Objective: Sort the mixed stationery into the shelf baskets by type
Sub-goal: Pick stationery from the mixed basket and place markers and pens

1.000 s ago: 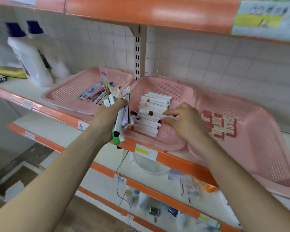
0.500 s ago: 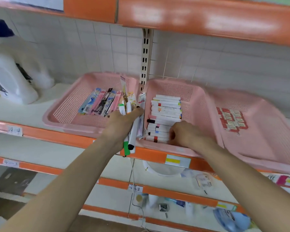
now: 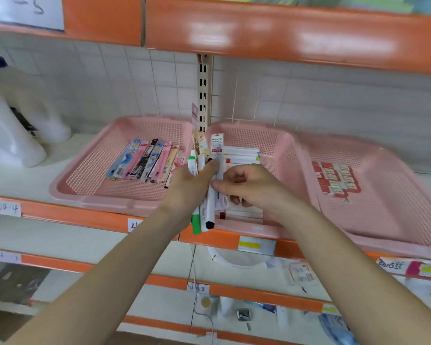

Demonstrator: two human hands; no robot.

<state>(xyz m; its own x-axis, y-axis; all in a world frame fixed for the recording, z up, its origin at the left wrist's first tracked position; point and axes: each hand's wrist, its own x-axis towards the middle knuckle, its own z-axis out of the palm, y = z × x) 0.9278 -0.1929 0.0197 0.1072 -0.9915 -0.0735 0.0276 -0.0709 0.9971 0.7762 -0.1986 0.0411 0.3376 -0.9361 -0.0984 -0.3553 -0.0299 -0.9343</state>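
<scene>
- The three pink baskets are set side by side on the shelf [image 3: 67, 215], behind its orange front lip. The left basket [image 3: 60, 192] and the middle basket [image 3: 288, 145] touch at the rims, and the right basket [image 3: 413, 200] is tilted, with its edge lying over the middle one.
- Open room is bounded above by the upper shelf [image 3: 284, 33] and behind by the tiled wall and the slotted post [image 3: 204, 90].
- White bottles [image 3: 13, 140] are stood on the shelf, well left of the baskets.
- Packaged pens [image 3: 144, 160] are laid in a row in the left basket, white markers [image 3: 243, 155] are stacked in the middle one, and small erasers [image 3: 336, 179] are grouped in the right one.
- The left hand [image 3: 187, 188] is closed round an upright bundle [image 3: 203, 150] of mixed stationery, held over the seam between the left and middle baskets. A green marker [image 3: 195, 224] hangs below the fist.
- The right hand [image 3: 254, 188] is curled, and its fingertips are pressed to the bundle. The white marker [image 3: 210, 207] with the black cap seems to be pinched, though blur leaves this uncertain.
</scene>
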